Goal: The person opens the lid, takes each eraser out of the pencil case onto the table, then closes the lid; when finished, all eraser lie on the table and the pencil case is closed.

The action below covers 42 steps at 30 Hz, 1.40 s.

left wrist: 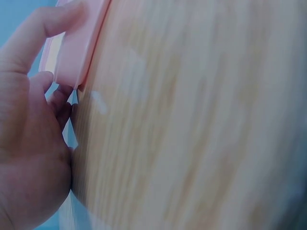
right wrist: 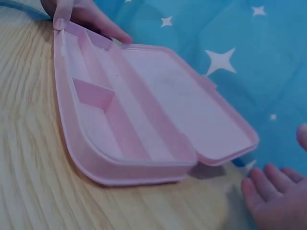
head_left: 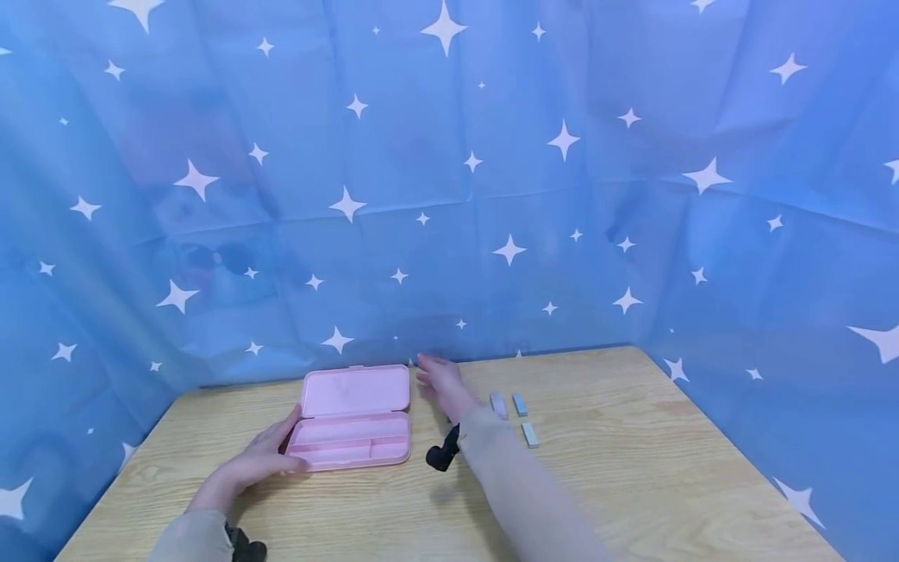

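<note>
A pink pencil case lies opened flat on the table, its lid folded back toward the curtain. Its compartments look bare in the right wrist view. My left hand grips the case's left end, the thumb on the front corner and the fingers along the side. In the left wrist view that thumb lies over the pink wall. To the right of the lid, apart from it, my right hand hovers or rests with loose fingers and holds nothing. Its fingers show in the right wrist view.
Three small bars lie right of my right forearm: a lavender one, a blue one and a pale grey-blue one. A blue star-patterned curtain hangs behind the wooden table.
</note>
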Tool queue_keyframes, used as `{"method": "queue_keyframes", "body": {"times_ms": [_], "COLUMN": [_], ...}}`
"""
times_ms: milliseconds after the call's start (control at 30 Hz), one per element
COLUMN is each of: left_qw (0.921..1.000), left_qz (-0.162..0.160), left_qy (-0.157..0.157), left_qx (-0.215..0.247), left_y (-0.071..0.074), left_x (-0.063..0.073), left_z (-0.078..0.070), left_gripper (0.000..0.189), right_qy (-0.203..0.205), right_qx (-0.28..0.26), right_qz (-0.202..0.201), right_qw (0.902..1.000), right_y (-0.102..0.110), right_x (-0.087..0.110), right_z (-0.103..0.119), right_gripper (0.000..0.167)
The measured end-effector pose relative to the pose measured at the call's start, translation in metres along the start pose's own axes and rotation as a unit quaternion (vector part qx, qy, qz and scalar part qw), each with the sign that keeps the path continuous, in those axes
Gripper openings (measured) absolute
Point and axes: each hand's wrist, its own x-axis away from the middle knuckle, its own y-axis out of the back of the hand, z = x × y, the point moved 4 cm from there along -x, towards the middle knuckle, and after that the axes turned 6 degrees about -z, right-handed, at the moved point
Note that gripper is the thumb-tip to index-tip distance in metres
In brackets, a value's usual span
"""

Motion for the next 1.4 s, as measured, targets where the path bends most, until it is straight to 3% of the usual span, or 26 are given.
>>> {"method": "queue_keyframes", "body": {"times_ms": [233, 500, 733, 900, 1233, 1400], "left_qw": [1.0000, 1.0000, 1.0000, 0.9997, 0.9996, 0.9994], "left_qz": [-0.001, -0.002, -0.004, -0.008, -0.011, -0.013], "left_qy": [0.001, 0.003, -0.005, -0.009, -0.015, -0.025], "left_qx": [0.007, 0.002, 0.006, 0.021, 0.021, 0.017], "left_y": [0.000, 0.003, 0.002, 0.001, 0.001, 0.002], "left_x": [-0.001, -0.001, -0.001, -0.002, 0.000, 0.001], "left_z": [0.001, 0.001, 0.003, 0.005, 0.005, 0.003], "left_gripper": [0.116, 0.116, 0.117, 0.121, 0.120, 0.119], "right_qy": [-0.014, -0.024, -0.020, -0.018, -0.012, -0.016], "right_qx": [-0.024, -0.042, -0.033, -0.031, -0.031, -0.031], "right_qz": [0.017, 0.025, -0.006, -0.006, 0.047, 0.084], "right_qw": [0.9994, 0.9985, 0.9992, 0.9994, 0.9984, 0.9959], "right_y": [-0.015, -0.028, -0.032, -0.032, -0.033, -0.031], "right_x": [-0.001, 0.001, 0.003, 0.004, 0.010, 0.019], "right_z": [-0.017, -0.026, -0.025, -0.024, -0.016, -0.008], "right_gripper": [0.059, 0.038, 0.043, 0.045, 0.042, 0.052]}}
